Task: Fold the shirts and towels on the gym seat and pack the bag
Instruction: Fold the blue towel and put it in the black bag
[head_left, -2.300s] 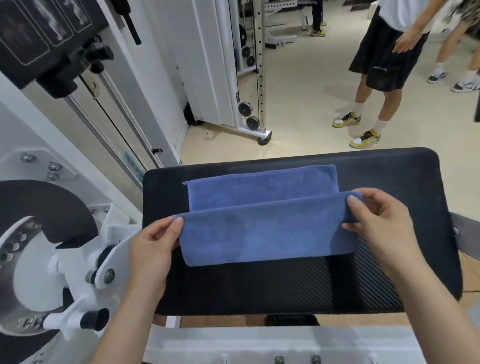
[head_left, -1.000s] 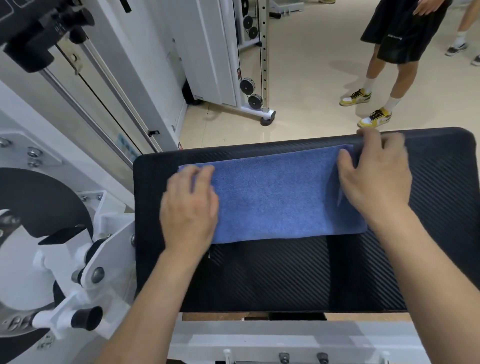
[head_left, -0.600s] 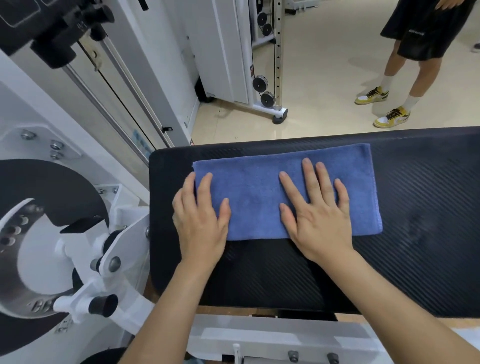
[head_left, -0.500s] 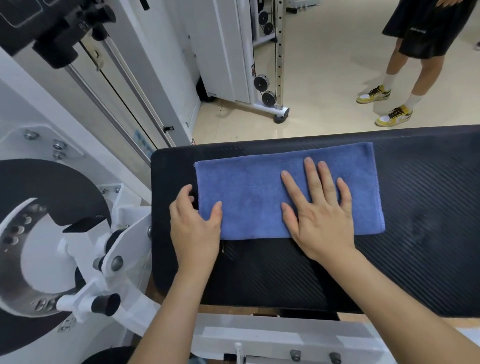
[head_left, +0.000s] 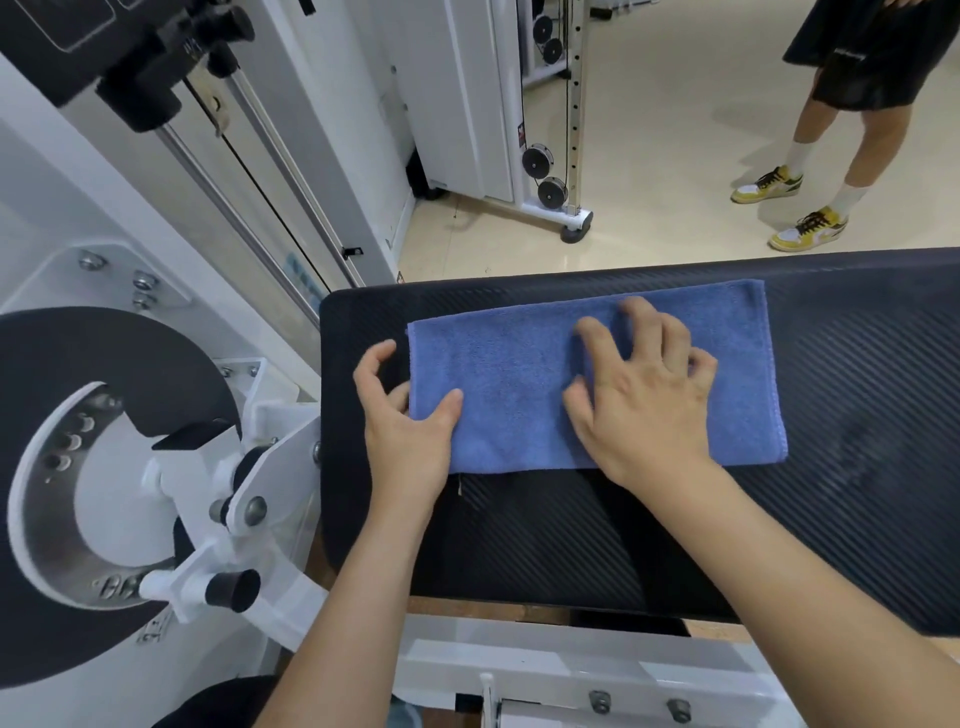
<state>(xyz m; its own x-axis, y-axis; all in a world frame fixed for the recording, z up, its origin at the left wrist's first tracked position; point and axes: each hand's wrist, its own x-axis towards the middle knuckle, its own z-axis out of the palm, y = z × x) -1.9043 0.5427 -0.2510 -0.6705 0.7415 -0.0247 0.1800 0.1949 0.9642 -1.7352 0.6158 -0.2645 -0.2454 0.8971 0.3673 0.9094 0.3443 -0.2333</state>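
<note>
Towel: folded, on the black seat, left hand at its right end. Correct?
No. Head view: the left hand is at the left end of the towel, thumb on top. It is folded and on the seat.

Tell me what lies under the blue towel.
The black gym seat lies under the blue towel, showing all around it. Anything else beneath the cloth is covered.
</note>
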